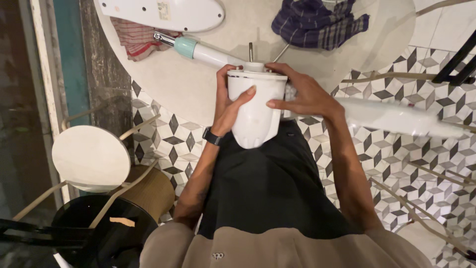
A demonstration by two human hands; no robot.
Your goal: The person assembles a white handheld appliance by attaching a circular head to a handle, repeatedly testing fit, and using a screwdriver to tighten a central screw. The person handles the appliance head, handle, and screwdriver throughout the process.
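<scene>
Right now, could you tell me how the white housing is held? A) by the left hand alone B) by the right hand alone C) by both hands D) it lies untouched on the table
C: the left hand and the right hand both grip the white housing, one on each side.

Single head-worn cam, looking steeply down over the wearer's chest and lap – close on both hands (277,99) at frame centre, round table (198,84) edge toward the top, patterned tile floor (406,164) below and to the right. No 2nd view.
</scene>
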